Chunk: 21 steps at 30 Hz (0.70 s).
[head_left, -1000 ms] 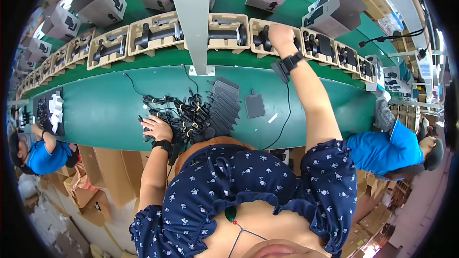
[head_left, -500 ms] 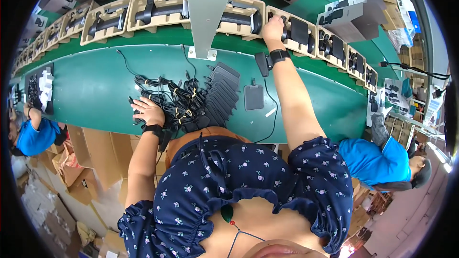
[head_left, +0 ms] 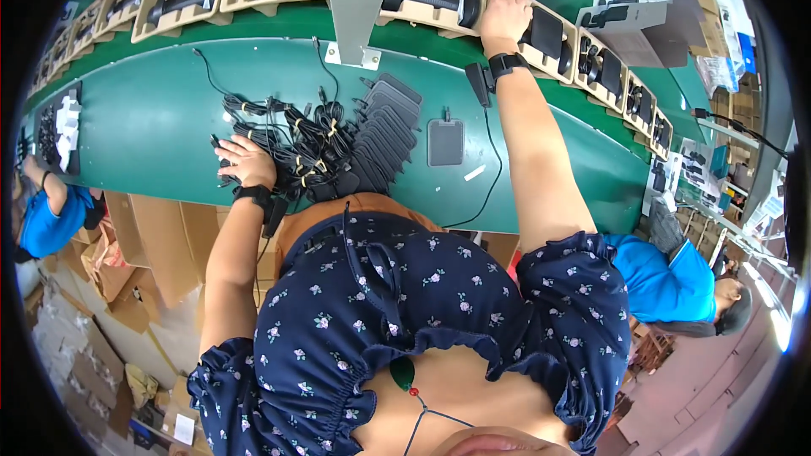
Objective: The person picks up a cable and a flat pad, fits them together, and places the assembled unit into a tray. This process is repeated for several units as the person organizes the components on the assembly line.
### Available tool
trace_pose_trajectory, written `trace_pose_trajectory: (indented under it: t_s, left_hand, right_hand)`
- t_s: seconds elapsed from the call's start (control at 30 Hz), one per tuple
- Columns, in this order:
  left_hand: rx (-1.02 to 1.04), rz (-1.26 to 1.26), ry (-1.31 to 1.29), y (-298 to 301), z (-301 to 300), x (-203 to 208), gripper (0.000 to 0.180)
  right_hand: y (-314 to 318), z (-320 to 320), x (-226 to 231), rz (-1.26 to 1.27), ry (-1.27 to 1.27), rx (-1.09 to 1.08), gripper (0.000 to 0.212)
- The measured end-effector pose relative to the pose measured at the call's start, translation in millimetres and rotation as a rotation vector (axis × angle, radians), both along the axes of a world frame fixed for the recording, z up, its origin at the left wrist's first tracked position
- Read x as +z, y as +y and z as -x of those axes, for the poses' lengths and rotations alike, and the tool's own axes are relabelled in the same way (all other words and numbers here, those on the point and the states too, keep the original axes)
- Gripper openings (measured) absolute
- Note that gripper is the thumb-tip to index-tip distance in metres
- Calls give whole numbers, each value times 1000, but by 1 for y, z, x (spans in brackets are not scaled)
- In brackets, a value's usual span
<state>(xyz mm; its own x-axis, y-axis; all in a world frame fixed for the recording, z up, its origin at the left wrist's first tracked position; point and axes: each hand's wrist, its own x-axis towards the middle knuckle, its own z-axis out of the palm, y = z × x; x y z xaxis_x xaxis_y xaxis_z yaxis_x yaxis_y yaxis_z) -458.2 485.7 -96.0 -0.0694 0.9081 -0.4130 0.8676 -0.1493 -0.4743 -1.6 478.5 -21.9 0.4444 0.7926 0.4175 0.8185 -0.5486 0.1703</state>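
Observation:
My left hand [head_left: 247, 163] lies at the left edge of a heap of black cables [head_left: 291, 139] tied with yellowish bands, its fingers spread over the cables. My right hand [head_left: 507, 19] reaches into the left end of a beige molded tray [head_left: 557, 63]. Its fingers are bent down and close together; what is under the fingertips is hidden. A flat dark square pad [head_left: 547, 32] sits in that tray beside the hand. Overlapping pads [head_left: 384, 131] of similar look lie right of the cables. Another dark pad [head_left: 446, 142] lies alone on the green table [head_left: 144, 118].
A row of trays [head_left: 435, 13] with black parts runs along the far side. A grey metal post [head_left: 359, 0] rises from the table. Printed boxes [head_left: 634, 29] stand behind the trays. Co-workers in blue sit at left [head_left: 55, 224] and right [head_left: 667, 279].
The tray row has moved right past the post, and my right hand has gone right with its tray. The dark piece at its fingertips is now hidden. My left hand remains on the cables.

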Motion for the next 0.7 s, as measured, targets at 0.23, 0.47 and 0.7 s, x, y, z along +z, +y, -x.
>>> trace_pose_trajectory:
  t_s: [0.23, 0.47, 0.7]
  left_hand:
    - [-17, 33, -35, 6, -3, 0, 60]
    - [-16, 22, -11, 7, 0, -6, 61]
    - [46, 6, 16, 12, -5, -14, 60]
  right_hand:
    - [-26, -5, -13, -75, 269, -76, 21]
    - [-141, 111, 10, 150, 287, 469, 46]
    - [-207, 157, -38, 519, 679, 140, 98]
